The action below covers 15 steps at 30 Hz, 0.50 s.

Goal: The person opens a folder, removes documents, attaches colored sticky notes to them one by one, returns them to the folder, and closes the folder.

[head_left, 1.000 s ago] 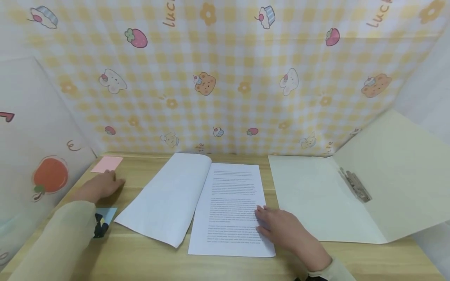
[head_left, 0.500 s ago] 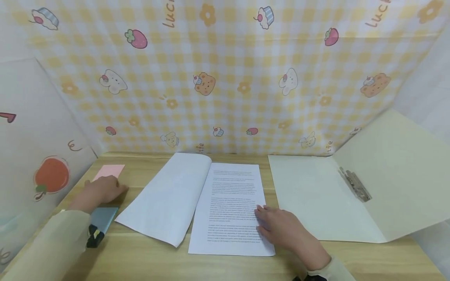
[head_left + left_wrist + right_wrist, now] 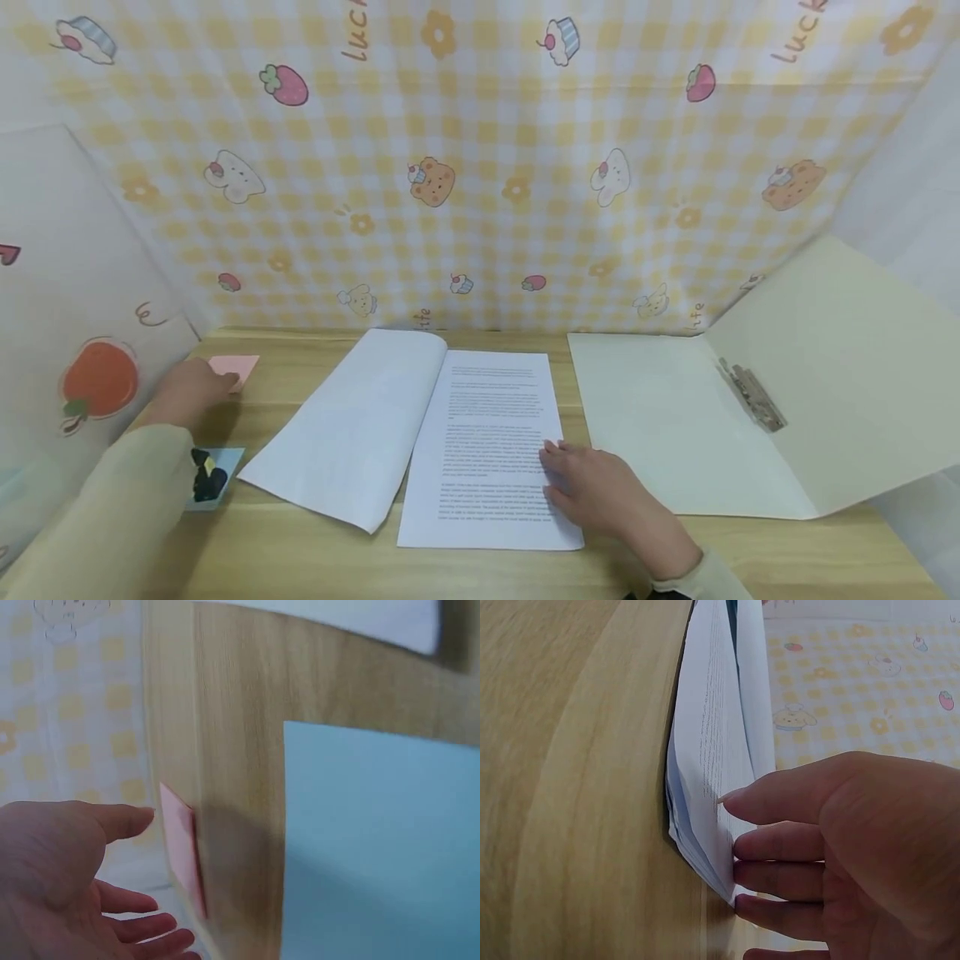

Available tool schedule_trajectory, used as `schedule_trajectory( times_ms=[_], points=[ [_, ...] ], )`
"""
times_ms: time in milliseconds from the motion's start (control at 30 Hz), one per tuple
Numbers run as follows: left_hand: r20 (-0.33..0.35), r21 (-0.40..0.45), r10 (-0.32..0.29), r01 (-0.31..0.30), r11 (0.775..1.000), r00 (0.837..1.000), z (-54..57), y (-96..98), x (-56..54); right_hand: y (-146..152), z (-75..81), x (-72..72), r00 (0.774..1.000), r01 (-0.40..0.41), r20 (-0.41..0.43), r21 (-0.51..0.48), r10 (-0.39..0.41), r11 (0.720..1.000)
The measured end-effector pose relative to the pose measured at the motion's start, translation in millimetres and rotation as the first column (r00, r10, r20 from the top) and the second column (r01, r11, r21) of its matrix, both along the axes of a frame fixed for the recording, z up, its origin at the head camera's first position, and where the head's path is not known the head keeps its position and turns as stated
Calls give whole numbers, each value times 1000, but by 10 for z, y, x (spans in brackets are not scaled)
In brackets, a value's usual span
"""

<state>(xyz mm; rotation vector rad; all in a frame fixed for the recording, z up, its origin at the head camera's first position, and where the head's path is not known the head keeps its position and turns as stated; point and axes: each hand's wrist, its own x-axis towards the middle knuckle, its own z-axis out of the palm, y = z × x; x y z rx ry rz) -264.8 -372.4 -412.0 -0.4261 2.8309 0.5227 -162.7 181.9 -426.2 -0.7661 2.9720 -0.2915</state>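
Observation:
My left hand (image 3: 187,392) is at the far left of the table, beside a small pink sticky-note pad (image 3: 242,367). In the left wrist view its fingers are spread and fairly straight, with the thumb tip close to the pad (image 3: 180,851). A light blue pad (image 3: 228,462) lies partly under the left wrist. At the centre is a stack of printed sheets (image 3: 487,433), its top pages (image 3: 352,417) turned over to the left. My right hand (image 3: 600,487) rests on the stack's right edge, fingers extended, as the right wrist view shows along the paper edges (image 3: 697,825).
An open pale file folder (image 3: 652,417) with a metal clip (image 3: 752,398) lies on the right, its cover leaning up against the right-hand wall. A yellow checked cloth (image 3: 480,167) hangs behind the wooden table (image 3: 315,550).
My left hand drew back toward me from the pink pad, then moved left to its left side. The pad has shifted slightly toward me. My right hand stays on the printed stack.

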Motion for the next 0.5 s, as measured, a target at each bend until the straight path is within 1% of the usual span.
schedule_trajectory(
  times_ms=[67,200,233,300,400,500],
  points=[
    [-20,-3,5,-5,1000,1000,-18,-26,9,2,-4,-1,1000,-2,-5,2,2,1000],
    [-58,-29,38,-40,999,998,-56,-45,30,2,-9,7,1000,1,-14,3,-1,1000],
    [-68,-47,29,-32,998,997,-65,-50,30,1,-13,6,1000,2,-13,1,-2,1000],
    [-84,-50,31,-35,998,996,-75,-54,31,-3,-12,12,1000,7,-9,-3,-7,1000],
    [-85,-39,57,-60,997,995,-70,-56,27,-11,-15,13,1000,9,-6,-4,-9,1000],
    [-68,-27,77,-79,997,995,-46,-53,20,-17,-12,17,1000,11,-8,5,-11,1000]
  ],
)
